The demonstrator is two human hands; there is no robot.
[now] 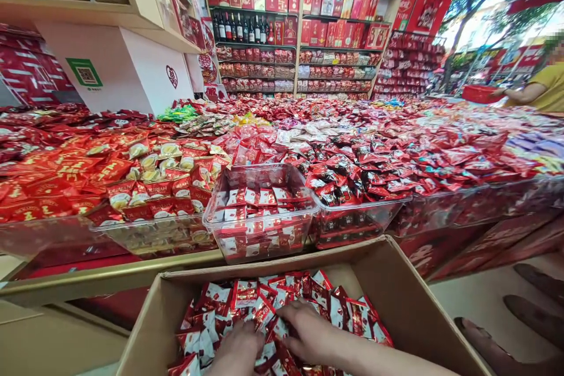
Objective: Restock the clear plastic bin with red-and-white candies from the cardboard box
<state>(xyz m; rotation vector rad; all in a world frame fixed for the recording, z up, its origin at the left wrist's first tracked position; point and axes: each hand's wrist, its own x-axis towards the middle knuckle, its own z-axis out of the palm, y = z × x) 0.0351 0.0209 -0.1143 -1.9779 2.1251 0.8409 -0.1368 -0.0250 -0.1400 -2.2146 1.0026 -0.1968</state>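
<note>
A brown cardboard box (418, 305) in front of me holds a heap of small red and white wrapped candy packets (218, 294). Both my hands reach down into it. My left hand (240, 345) has its fingers curled down on packets in the front middle, the fingertips partly hidden among them. Just to its right, my right hand (306, 329) bends its thumb and fingers around packets. Behind the box stands a clear plastic bin (259, 226), part filled with matching packets.
More clear bins hold heaped sweets: durian packets (161, 188) to the left, dark red packets (348, 176) to the right. A gold counter edge (118, 267) runs behind the box. Shelves (299, 29) stand at the back. At far right a person in yellow (544, 85) holds a red basket (480, 93).
</note>
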